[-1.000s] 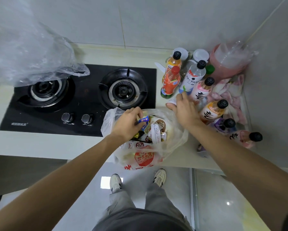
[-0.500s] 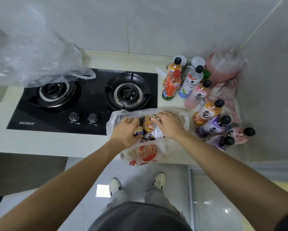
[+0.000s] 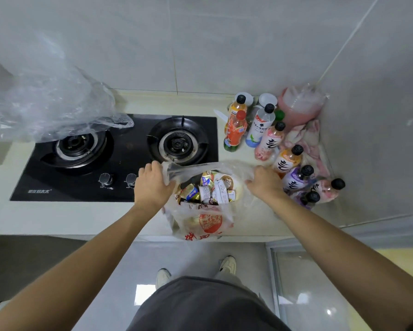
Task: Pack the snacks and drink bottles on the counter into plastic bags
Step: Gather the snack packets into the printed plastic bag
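Note:
A clear plastic bag (image 3: 224, 167) stands at the counter's front edge, full of small wrapped snacks (image 3: 206, 188) over a larger red-printed packet (image 3: 209, 223). My left hand (image 3: 150, 186) grips the bag's left rim and my right hand (image 3: 264, 181) grips its right rim, holding the mouth wide. Several drink bottles stand or lie to the right: an orange one (image 3: 235, 131), a white-labelled one (image 3: 259, 127), a pink one (image 3: 270, 143), an orange-labelled one (image 3: 287, 160) and a purple one (image 3: 296, 177).
A black two-burner gas hob (image 3: 119, 158) fills the counter left of the bag. A crumpled empty plastic bag (image 3: 48, 108) lies over its far left corner. A pink tub (image 3: 301, 107) and pink cloth (image 3: 308, 139) sit in the right corner by the wall.
Both hands have come out of the bag's inside and moved apart to its rims, pulling the opening wider. The camera view has shifted slightly downward.

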The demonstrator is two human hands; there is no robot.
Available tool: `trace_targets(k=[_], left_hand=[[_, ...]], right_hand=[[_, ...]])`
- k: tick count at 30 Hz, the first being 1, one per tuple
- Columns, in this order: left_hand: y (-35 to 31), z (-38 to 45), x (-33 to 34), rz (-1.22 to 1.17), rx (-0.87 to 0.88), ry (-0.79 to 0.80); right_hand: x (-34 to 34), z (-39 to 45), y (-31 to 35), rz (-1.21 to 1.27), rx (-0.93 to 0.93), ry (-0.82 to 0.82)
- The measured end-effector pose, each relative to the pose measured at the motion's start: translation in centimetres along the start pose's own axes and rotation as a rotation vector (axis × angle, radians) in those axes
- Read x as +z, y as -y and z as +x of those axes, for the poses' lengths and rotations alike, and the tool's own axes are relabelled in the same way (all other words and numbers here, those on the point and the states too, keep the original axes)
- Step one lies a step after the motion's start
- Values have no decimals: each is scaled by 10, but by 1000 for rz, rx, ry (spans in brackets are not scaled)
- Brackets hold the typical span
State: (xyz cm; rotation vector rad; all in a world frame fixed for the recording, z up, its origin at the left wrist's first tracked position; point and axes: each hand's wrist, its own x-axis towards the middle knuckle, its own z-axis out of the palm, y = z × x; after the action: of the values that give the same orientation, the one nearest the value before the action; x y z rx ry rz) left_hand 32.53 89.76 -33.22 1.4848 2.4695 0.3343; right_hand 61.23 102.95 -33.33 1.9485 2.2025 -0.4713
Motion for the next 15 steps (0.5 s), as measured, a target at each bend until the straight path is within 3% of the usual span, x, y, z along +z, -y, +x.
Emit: trace_targets(k=[2, 4, 8, 11, 15], left_hand=[[1, 3, -1, -213, -140, 83], [-4, 3, -9, -454, -216, 105], [-38, -5, -69, -971, -182, 105], [-67, 3, -144, -1175, -92, -7], [-90, 24, -243, -1268, 51, -159]], right_hand=[[-1, 2, -5, 196, 83, 26], [-5, 1, -4, 552, 169, 66], [-57, -28, 29, 1298, 203, 140], [-134, -53, 64, 1373, -30, 23], [-229, -75, 108, 1391, -324, -16]])
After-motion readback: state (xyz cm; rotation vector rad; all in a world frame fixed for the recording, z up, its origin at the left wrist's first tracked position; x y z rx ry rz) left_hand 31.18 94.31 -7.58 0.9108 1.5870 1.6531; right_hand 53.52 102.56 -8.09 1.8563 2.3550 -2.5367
